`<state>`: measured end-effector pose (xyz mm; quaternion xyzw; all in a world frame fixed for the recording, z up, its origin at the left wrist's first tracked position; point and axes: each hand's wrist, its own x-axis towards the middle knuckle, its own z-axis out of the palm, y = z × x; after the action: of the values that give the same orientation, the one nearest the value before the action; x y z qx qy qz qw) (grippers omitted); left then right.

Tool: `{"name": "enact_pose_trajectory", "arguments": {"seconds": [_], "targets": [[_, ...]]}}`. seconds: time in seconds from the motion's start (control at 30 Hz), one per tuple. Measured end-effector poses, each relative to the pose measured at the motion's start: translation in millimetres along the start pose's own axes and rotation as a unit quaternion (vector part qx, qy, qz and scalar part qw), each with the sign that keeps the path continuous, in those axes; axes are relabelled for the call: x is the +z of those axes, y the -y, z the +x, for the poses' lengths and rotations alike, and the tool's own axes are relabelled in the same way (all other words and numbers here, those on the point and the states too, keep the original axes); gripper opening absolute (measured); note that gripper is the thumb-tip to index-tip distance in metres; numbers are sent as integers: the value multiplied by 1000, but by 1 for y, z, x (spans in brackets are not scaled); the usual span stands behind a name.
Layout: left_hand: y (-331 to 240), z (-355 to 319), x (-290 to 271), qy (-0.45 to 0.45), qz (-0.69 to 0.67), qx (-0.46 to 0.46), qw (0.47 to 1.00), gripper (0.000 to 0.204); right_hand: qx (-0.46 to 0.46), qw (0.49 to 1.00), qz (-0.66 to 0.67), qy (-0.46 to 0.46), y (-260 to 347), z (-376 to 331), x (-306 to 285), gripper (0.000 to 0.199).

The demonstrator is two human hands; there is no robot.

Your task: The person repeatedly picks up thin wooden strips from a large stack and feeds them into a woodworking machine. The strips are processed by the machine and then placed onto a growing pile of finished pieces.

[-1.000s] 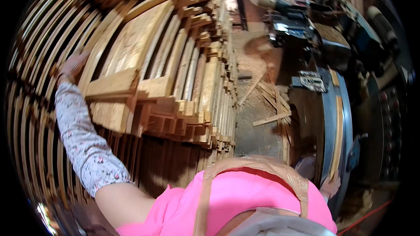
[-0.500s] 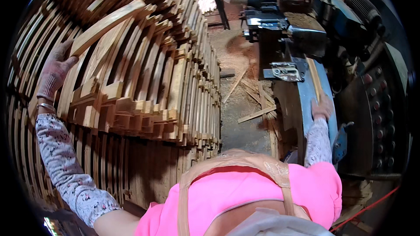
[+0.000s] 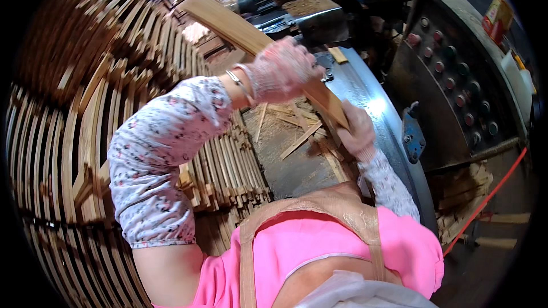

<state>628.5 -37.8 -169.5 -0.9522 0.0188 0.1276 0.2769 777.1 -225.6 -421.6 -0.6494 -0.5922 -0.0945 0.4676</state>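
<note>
A long wooden board (image 3: 231, 29) slants across the front of a machine's blue-grey metal table (image 3: 374, 88). My left hand (image 3: 285, 69), in a pinkish knit glove, is closed over the board's middle from above. At the board's near end my right hand (image 3: 358, 132), also gloved, grips it with the fingers partly hidden. A short piece of light wood (image 3: 338, 55) shows on the metal table just beyond the board. The metal fitting near my left hand is mostly covered by the hand and board.
Stacked wooden slats (image 3: 222, 165) fill the left side. Loose offcuts (image 3: 301, 140) and sawdust lie on the floor between stack and machine. A control panel (image 3: 451, 80) with several buttons stands at right, beyond a blue bracket (image 3: 413, 134). A red cord (image 3: 485, 201) runs at lower right.
My left hand has brought the board rightward from the stack to the machine. My right hand has left the strip on the table and taken the board's near end. The view has turned right.
</note>
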Motion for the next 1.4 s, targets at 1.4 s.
{"name": "enact_pose_trajectory", "arguments": {"seconds": [1.4], "targets": [[110,-530,15,226,-28,-759,610,31,153,935,-313,67,-122,-112,-26,43]]}}
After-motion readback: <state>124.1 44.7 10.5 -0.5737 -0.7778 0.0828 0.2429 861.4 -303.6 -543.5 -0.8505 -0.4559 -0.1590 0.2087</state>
